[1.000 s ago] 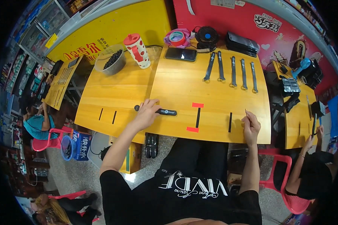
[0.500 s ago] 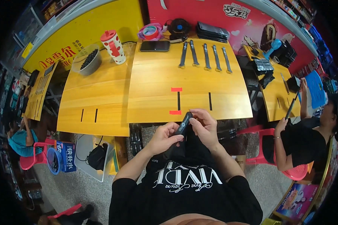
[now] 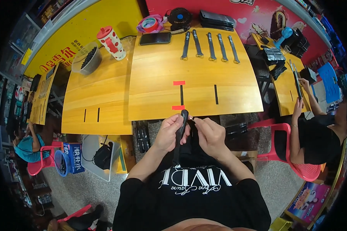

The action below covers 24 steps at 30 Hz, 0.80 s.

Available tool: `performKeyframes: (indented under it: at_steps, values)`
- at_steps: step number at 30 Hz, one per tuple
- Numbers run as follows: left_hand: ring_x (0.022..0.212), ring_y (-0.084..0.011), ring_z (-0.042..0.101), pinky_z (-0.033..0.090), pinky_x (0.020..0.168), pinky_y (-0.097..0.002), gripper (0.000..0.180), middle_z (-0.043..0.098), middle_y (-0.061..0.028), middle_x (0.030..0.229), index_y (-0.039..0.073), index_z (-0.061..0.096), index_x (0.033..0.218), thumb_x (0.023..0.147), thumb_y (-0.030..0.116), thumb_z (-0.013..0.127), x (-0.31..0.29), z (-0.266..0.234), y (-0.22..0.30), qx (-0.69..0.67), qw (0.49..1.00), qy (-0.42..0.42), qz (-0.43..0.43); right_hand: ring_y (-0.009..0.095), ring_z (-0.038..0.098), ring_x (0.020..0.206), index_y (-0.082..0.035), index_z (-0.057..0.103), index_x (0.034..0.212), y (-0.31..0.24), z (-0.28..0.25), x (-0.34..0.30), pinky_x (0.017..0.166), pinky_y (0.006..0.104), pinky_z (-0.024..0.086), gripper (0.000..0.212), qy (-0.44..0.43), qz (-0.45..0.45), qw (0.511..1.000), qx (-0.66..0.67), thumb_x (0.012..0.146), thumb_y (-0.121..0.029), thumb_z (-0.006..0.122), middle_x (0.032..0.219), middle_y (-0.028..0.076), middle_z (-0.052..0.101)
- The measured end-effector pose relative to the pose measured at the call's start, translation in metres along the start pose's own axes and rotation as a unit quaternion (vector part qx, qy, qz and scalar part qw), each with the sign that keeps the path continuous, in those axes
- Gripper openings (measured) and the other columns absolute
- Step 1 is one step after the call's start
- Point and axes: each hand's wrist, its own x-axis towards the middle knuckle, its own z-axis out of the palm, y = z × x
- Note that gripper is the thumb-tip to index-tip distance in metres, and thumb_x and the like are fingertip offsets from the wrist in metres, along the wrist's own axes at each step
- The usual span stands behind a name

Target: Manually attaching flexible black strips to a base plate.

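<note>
- L hand (image 3: 169,133): grasping black strap (image 3: 179,135), thumb on its upper part; strap runs approx lengthwise, far end sticking up past the thumb, lower end hanging twd the lap.
- R hand (image 3: 209,134): just R of strap's far end, fingers curled, thumb + fingertips drawn close; can't tell if sth small is pinched there.
- Both hands are at near edge of bench (image 3: 154,81), above the lap.
- Just beyond L hand, on bench: black strip (image 3: 182,94) w/ a red tape piece (image 3: 179,82) at far end, another at near end.
- Beyond R hand, slightly R: second black strip (image 3: 216,94).
- Farther out, ahead of both hands: 5 flat dark straps (image 3: 210,47) in a row, each w/ ring at near end.
- Past those: stack of black pouches (image 3: 217,20); to its L, small black fan (image 3: 179,17), then tape roll (image 3: 149,25) on pink bag; phone (image 3: 155,38) nearer.
- Far L of hands: spotted cup (image 3: 112,43) w/ red lid, next to clear tub (image 3: 87,61) w/ black bits.
- Well R of R hand: co-worker (image 3: 318,138) w/ hands on long dark pc, beside red chair (image 3: 275,148).
</note>
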Motion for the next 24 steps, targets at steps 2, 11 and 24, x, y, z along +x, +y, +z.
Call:
performKeyframes:
  at_steps: [2, 11, 24]
  values:
    - [0.047, -0.0108, 0.054, 0.041, 0.043, -0.0206, 0.030, 0.061, -0.0064, 0.070, 0.003, 0.059, 0.112, 0.103, 0.028, 0.046, 0.0022, 0.0014, -0.0001, 0.010, 1.000, -0.004, -0.007, 0.028, 0.060, 0.063, 0.002, 0.064, 0.103, -0.0009, -0.0001, 0.0002, 0.054, 0.0372, 0.047, 0.031, 0.005, 0.001, 1.000, -0.006, 0.072, 0.004, 0.063, 0.073, 0.012, 0.056]
    - [0.044, -0.0118, 0.051, 0.039, 0.041, -0.0211, 0.031, 0.059, -0.0072, 0.065, 0.001, 0.059, 0.113, 0.103, 0.027, 0.047, 0.0067, 0.0059, 0.0005, 0.050, 0.999, 0.005, -0.007, 0.029, 0.061, 0.063, 0.003, 0.063, 0.105, 0.0032, -0.0007, 0.0017, 0.053, 0.0372, 0.048, 0.034, -0.002, 0.016, 1.000, -0.006, 0.071, 0.006, 0.061, 0.073, 0.013, 0.056]
    - [0.044, -0.0118, 0.050, 0.037, 0.041, -0.0212, 0.030, 0.058, -0.0059, 0.064, 0.002, 0.060, 0.109, 0.102, 0.028, 0.048, 0.0092, 0.0077, -0.0005, 0.063, 0.998, 0.011, -0.003, 0.030, 0.062, 0.064, 0.004, 0.061, 0.107, 0.0040, -0.0033, 0.0016, 0.053, 0.0371, 0.048, 0.035, -0.012, 0.023, 1.000, 0.003, 0.072, 0.007, 0.060, 0.075, 0.014, 0.057]
